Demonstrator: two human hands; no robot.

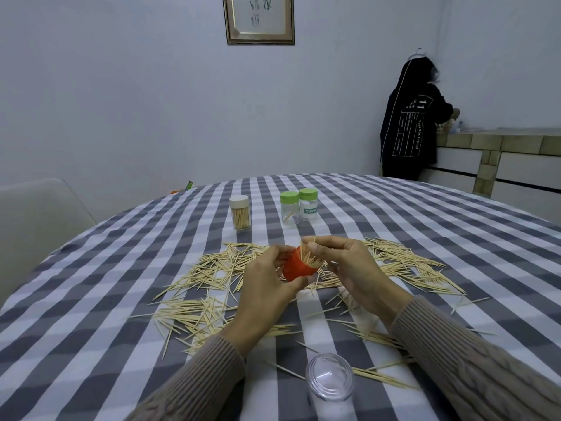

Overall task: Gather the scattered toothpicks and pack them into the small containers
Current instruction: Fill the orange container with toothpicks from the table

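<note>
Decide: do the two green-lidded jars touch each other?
Touching. The head view shows the left green-lidded jar and the right one with lids meeting, no gap visible.

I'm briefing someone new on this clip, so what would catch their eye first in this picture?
First, the two hands mid-table: the left hand grips an orange container while the right hand pinches toothpicks into it. Next, the loose toothpicks strewn over the checked tablecloth around them. Behind stand three lidded jars, one white-capped jar full, and a clear empty container sits at the near edge.
</note>
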